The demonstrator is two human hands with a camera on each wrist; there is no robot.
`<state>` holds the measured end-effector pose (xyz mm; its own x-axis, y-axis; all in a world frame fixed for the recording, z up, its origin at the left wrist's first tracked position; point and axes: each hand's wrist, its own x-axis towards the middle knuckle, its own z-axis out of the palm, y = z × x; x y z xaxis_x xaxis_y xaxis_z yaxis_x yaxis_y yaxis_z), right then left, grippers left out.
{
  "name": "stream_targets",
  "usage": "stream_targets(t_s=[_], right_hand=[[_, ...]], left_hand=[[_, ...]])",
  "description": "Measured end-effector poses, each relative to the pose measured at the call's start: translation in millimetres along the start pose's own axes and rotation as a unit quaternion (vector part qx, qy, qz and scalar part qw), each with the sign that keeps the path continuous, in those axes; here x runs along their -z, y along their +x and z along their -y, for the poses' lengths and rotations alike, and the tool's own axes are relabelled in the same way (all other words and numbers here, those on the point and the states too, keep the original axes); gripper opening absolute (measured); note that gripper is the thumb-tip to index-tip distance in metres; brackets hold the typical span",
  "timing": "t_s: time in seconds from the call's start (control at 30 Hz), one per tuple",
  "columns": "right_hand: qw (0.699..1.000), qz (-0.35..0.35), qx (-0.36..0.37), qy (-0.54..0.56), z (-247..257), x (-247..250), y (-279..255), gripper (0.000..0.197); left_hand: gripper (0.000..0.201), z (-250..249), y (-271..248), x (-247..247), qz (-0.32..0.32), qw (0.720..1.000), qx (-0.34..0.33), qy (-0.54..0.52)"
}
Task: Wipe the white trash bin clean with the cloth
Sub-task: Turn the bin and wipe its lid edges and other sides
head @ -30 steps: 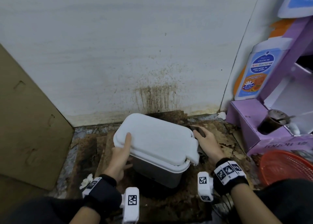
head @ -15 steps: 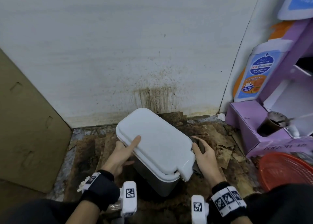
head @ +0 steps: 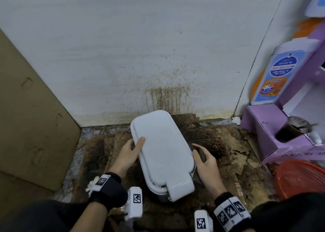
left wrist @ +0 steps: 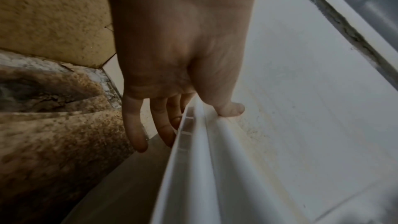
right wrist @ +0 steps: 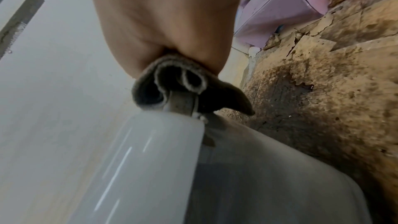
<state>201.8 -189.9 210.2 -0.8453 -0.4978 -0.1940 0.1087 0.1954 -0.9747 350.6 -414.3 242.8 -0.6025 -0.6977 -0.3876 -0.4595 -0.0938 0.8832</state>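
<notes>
The white trash bin (head: 162, 152) has been turned clockwise, its latch end now pointed toward the person. The left hand (head: 129, 155) has been slid along the lid's left edge; the right hand (head: 205, 163), with the grey cloth (head: 199, 151), has been drawn nearer along the right side.

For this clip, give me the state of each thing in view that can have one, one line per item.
white trash bin: lid closed, held between both hands.
cloth: bunched, dark grey, pressed against the bin's right side.
left hand: grips the lid's rim, thumb on top.
right hand: holds the cloth.
dark cup: upright in the purple box.
wall: stained brown behind the bin.
</notes>
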Motion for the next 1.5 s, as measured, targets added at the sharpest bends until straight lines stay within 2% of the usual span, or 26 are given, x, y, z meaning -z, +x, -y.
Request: stream_targets(t_s=[0.1, 0.2, 0.3, 0.43, 0.6, 0.7, 0.8, 0.93, 1.03, 1.13, 1.2, 1.27, 1.33, 1.4, 1.5], right_hand=[[0.999, 0.039, -0.009, -0.002, 10.8, 0.6, 10.2, 0.023], [0.998, 0.066, -0.002, -0.019, 21.2, -0.6, 13.4, 0.021], [0.997, 0.070, 0.000, -0.013, 24.1, -1.4, 12.2, 0.022], [0.999, 0.038, -0.009, 0.037, 24.4, -0.7, 4.0, 0.024], [0.994, -0.049, -0.006, 0.097, 12.1, -3.8, -7.8, 0.027], [0.993, -0.082, -0.001, 0.087, 6.5, -3.7, -8.3, 0.028], [0.993, -0.084, -0.004, 0.081, 2.9, -3.3, -6.4, 0.029], [0.994, -0.059, -0.013, 0.096, 5.0, 0.7, -0.3, 0.027], [0.992, -0.056, -0.019, 0.114, 6.5, 1.5, 2.5, 0.024], [0.985, -0.053, -0.034, 0.159, 8.0, 3.2, 4.1, 0.021], [0.984, -0.045, -0.041, 0.170, 6.9, 1.0, 4.6, 0.021], [0.982, -0.038, -0.046, 0.180, 6.3, -4.7, 3.9, 0.021], [0.978, -0.030, -0.053, 0.202, 6.2, -11.7, 3.3, 0.021], [0.974, -0.021, -0.057, 0.218, 6.7, -19.1, 2.1, 0.021], [0.967, 0.007, -0.074, 0.245, 7.4, -29.2, -0.1, 0.022]], left_hand=[[0.066, 9.4, -7.8, -5.7, -0.001, 0.999, 0.017, 0.037], [0.068, 21.6, -14.6, -8.9, -0.010, 0.997, 0.034, 0.074], [0.087, 27.7, -14.6, -10.7, 0.011, 0.998, 0.021, 0.058], [0.093, 18.9, -14.1, -11.1, 0.057, 0.997, 0.006, 0.055], [0.091, 0.7, -8.4, -12.6, 0.073, 0.994, -0.028, 0.071], [0.080, -14.4, -3.3, -15.1, 0.106, 0.989, -0.033, 0.094], [0.087, -15.6, 2.7, -19.0, 0.103, 0.988, -0.035, 0.114], [0.071, -11.9, 8.9, -21.5, 0.092, 0.988, -0.036, 0.119], [0.066, -10.7, 11.7, -19.0, 0.084, 0.986, -0.032, 0.141], [0.086, -4.8, 9.4, -17.8, 0.053, 0.976, -0.036, 0.210], [0.095, -0.8, 4.1, -19.3, -0.009, 0.963, -0.057, 0.264], [0.078, -1.4, -7.3, -25.4, -0.072, 0.947, -0.106, 0.296], [0.062, -7.7, -24.4, -33.5, -0.089, 0.922, -0.186, 0.327], [0.059, -8.6, -35.6, -40.1, -0.086, 0.893, -0.261, 0.356], [0.058, -4.1, -41.9, -46.6, -0.099, 0.871, -0.306, 0.372]])
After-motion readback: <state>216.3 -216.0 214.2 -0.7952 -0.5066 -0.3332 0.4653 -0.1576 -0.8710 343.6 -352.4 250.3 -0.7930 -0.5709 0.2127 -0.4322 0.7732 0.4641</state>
